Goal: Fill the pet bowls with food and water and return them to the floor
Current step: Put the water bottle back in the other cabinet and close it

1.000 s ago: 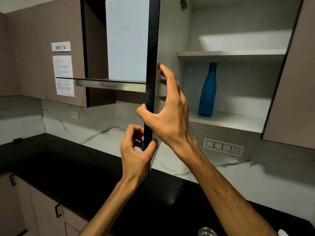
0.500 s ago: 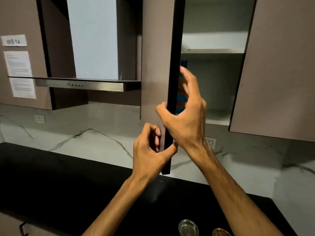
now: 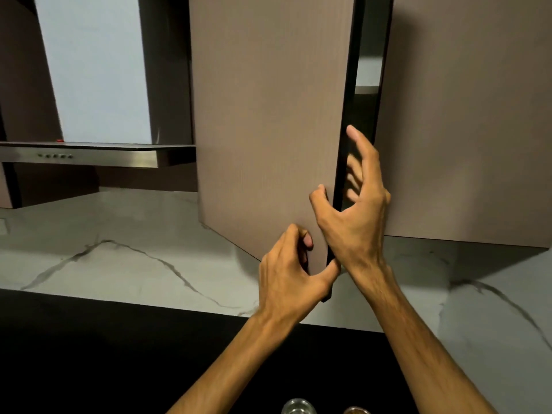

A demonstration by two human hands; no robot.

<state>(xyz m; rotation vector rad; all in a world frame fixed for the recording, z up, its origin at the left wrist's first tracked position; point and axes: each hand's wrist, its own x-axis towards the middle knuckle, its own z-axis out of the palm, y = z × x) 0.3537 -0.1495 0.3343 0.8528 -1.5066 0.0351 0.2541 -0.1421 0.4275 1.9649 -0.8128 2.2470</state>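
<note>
The left hand (image 3: 291, 264) pinches the lower corner of the matte taupe wall-cupboard door (image 3: 268, 121), thumb under its black edge and curled fingers (image 3: 304, 239) on the face, a grip that steers the panel on its hinge; the right hand (image 3: 357, 216) sits higher on the same edge, thumb on the front and fingers (image 3: 363, 150) spread apart behind it, touching rather than clamping, probably to guide the door without being trapped in the narrow dark gap beside the neighbouring taupe cupboard (image 3: 466, 115); the door stands nearly shut, so the step in hand looks like closing it; the pet bowls are on the glossy black counter (image 3: 89, 348) at the bottom edge, only the rim of a shiny steel bowl (image 3: 298, 407) and a sliver of a brownish one (image 3: 354, 410) showing, contents not visible; a brushed steel extractor hood (image 3: 80, 155) hangs at the left above the veined white marble splashback (image 3: 119, 249).
</note>
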